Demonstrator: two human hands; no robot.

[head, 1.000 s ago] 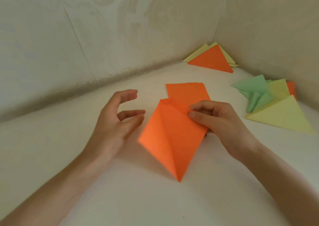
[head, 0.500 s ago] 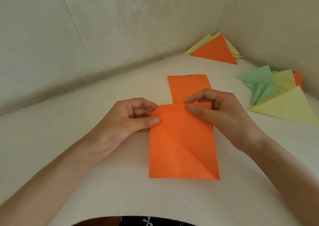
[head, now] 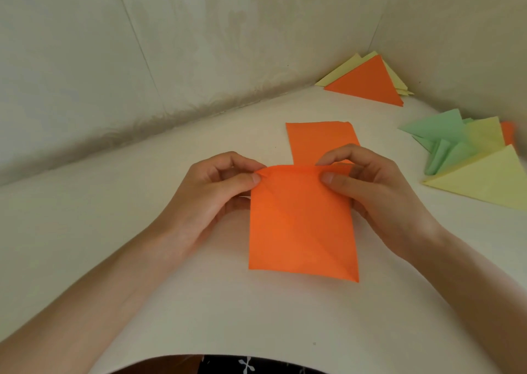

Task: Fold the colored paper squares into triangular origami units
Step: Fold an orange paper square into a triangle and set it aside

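Orange paper [head: 302, 225], matte, rectangular with one diagonal crease, lies on the smooth white table [head: 114, 216]; left hand [head: 211, 191] and right hand [head: 368, 185] each pinch a top corner. Behind it, a second orange sheet [head: 319, 139]; right, pastel folded triangles [head: 479, 185]. No writing legible.

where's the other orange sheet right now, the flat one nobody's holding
In the head view it lies flat on the table just right of centre: the loose orange sheet sits directly beyond the orange paper pinched in both hands, which overlaps its near edge.

soft, dim, even light; wide-angle bending at edges, slight right-edge blur.
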